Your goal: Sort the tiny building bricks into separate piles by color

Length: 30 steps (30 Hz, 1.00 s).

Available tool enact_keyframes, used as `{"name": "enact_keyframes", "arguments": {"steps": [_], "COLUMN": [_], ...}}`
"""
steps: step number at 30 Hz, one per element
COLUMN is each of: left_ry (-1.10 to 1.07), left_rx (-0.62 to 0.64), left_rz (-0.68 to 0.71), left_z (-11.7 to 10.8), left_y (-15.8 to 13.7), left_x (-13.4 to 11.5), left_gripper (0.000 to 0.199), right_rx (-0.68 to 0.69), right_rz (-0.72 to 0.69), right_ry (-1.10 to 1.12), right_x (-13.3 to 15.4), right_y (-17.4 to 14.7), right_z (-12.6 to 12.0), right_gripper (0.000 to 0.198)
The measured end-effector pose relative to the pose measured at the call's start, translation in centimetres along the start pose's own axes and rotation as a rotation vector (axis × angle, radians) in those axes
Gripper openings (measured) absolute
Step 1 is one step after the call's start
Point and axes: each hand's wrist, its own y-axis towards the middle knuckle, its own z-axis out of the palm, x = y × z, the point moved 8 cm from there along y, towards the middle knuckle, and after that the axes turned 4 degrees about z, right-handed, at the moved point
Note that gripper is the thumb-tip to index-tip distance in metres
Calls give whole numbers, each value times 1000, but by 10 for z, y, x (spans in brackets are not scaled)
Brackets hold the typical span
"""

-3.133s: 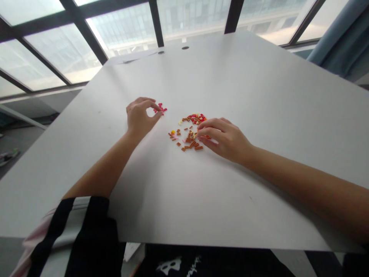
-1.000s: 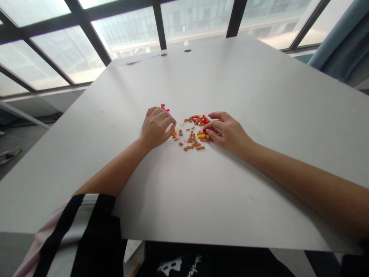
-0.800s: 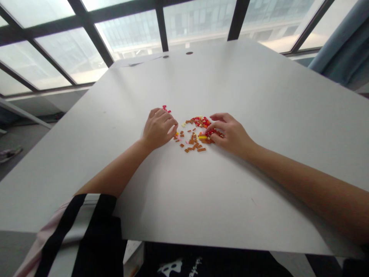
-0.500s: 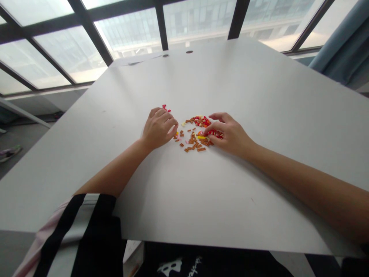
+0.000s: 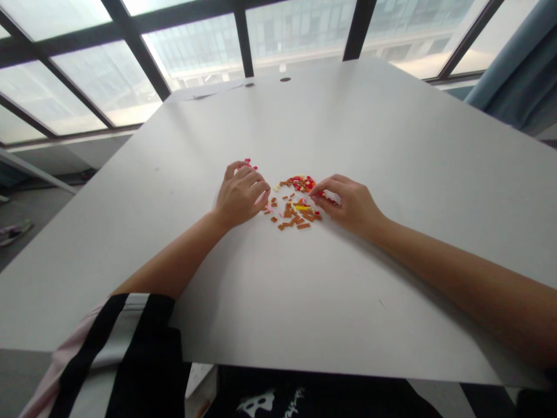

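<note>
Small toy building bricks lie in a loose pile in the middle of the table, brown ones nearest me. Red, yellow and cream bricks form the far part of the pile. My right hand is at the pile's right side, thumb and forefinger pinched together; what is between the tips is too small to make out. To the left of the pile my left hand rests on the table, fingers loosely bent and apart. A few red bricks show just beyond its fingers, and its thumb hides some bricks.
The white table reaches from my body to the windows. Two dark round holes are near its far edge. A blue-grey curtain hangs at the right.
My right hand's fingers have closed from a spread shape into a pinch, uncovering red bricks at the pile's right edge. My left hand has barely moved.
</note>
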Motion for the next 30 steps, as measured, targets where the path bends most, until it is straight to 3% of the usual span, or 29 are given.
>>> {"name": "enact_keyframes", "arguments": {"steps": [9, 13, 19, 25, 30], "left_ry": [-181, -234, -223, -233, -243], "left_rx": [-42, -44, -59, -8, -41], "left_rz": [-50, -14, 38, 23, 48], "left_z": [-4, -3, -4, 0, -3], "left_y": [11, 11, 8, 9, 9], "left_x": [-34, -46, -51, -53, -54], "left_gripper": [10, 6, 7, 10, 11], "right_rx": [46, 32, -30, 29, 23], "right_rz": [-81, -53, -39, -68, -88], "right_ry": [74, 88, 126, 145, 148], "right_x": [19, 20, 18, 22, 25], "right_y": [0, 1, -3, -3, -4], "right_z": [-3, -3, -6, -1, -2], "right_gripper": [12, 11, 9, 11, 8]}}
